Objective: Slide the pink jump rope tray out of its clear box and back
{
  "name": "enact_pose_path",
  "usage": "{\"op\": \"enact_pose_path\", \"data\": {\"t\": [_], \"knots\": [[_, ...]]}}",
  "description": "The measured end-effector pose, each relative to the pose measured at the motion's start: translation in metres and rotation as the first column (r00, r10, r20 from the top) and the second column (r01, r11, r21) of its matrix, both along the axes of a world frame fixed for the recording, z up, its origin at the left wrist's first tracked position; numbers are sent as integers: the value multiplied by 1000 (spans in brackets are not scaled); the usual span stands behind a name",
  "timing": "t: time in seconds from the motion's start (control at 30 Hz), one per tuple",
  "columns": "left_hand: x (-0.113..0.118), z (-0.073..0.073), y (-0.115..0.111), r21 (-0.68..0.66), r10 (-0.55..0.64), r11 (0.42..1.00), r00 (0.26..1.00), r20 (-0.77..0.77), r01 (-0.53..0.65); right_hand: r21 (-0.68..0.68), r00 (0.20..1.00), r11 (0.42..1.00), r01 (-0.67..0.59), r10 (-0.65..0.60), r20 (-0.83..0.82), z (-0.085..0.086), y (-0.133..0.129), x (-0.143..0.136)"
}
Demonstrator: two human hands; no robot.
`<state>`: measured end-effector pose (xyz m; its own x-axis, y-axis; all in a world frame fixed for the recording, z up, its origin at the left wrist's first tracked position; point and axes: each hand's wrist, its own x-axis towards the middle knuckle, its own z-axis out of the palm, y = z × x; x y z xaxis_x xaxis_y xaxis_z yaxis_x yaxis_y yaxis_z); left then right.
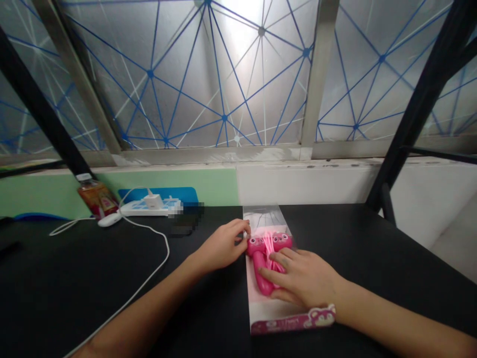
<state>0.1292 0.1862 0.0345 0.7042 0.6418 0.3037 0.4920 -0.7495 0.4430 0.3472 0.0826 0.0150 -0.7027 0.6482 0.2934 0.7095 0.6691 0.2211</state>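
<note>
A pink skipping rope [263, 271] with animal-face handles and a bundled pink cord lies on a clear and pale-pink plastic bag [259, 311]. Whether the rope is inside the bag or on top of it, I cannot tell. My right hand [307, 278] lies over the cord and the right handle, fingers spread and stretched across to the left handle. At the bag's upper left edge, the curled fingers of my left hand [225, 243] pinch the edge beside the left handle's head. A dark pink card strip with a bear [320, 317] forms the bag's near end, close to my right wrist.
On the black table [354, 243], a white power strip [137, 208] with a plugged-in charger [153, 201] sits at the back left. Its white cable [167, 246] runs forward past my left arm. A drink bottle [97, 196] leans near a black frame post [406, 114]-like upright. Windows stand behind.
</note>
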Motion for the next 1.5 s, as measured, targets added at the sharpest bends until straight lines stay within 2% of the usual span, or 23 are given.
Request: {"op": "enact_pose_path", "data": {"t": [0.23,0.3,0.37,0.43,0.53,0.6,0.67,0.8,0.9,1.0,1.1,1.2,1.3,1.4,1.5], "knots": [[-1,10,-13,63,-15,998,997,-81,21,158,992,981,115,-105,-65,-6,19,6],[0,9,-13,60,-20,998,997,-81,25,183,992,978,102,-86,-91,-8,19,7],[0,7,-13,62,-28,998,997,-67,32,198,993,980,25,-1,-119,-7,14,6],[0,7,-11,68,-29,997,998,-53,33,160,982,980,-121,141,-125,-4,5,5],[1,7,-9,74,-22,997,998,-53,26,-50,923,926,-375,369,-107,2,-11,1],[1,8,-8,73,-23,997,998,-56,27,-187,902,883,-431,419,-101,5,-18,-1],[2,9,-8,73,-29,997,998,-54,33,-265,915,875,-404,391,-103,8,-21,-3],[2,7,-8,82,-41,996,998,-48,44,-339,961,901,-270,230,-154,11,-18,-3],[2,2,-8,97,-49,994,998,-44,53,-372,980,915,-154,92,-179,10,-13,-2],[2,-2,-7,106,-44,993,998,-44,49,-375,983,924,-76,6,-185,8,-10,-3],[1,-1,-7,103,-44,993,998,-40,48,-391,980,917,-79,1,-197,11,-12,-1],[-2,0,-6,86,-61,994,998,-24,63,-417,973,896,-154,64,-220,17,-14,5],[-5,1,-6,62,-75,995,997,-12,76,-361,958,917,-171,69,-277,18,-11,14],[-6,1,-7,49,-82,995,996,-17,83,-247,930,968,-37,-57,-362,9,0,25],[-6,2,-9,38,-77,996,996,-37,78,-235,885,966,112,-204,-418,-6,13,34]]}}
